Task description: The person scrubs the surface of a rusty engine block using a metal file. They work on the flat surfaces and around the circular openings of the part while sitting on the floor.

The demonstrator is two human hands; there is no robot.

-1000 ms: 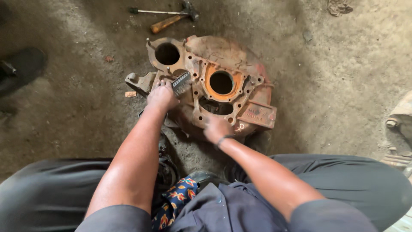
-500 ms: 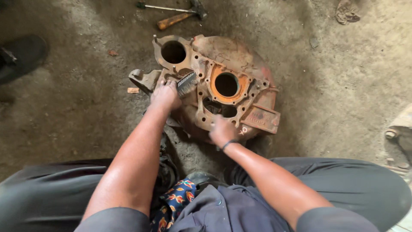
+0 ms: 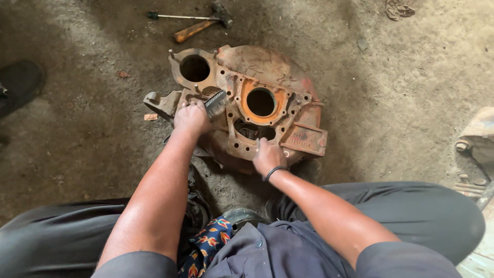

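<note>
Open dirt floor (image 3: 82,134) lies at nine o'clock of the rusty, round cast housing (image 3: 267,77), which sits mid-floor. The left hand (image 3: 191,116), fisted around a wire brush (image 3: 216,102), presses its bristles on the housing's pitted left flange. The right hand (image 3: 268,156) lies curled on the six o'clock rim; a hammer (image 3: 198,25) rests at twelve.

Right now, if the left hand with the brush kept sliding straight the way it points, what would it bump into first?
Probably the orange-ringed round hole in the rusty housing: the left hand aims its wire brush up and right across the plate. Depth is unclear.
</note>
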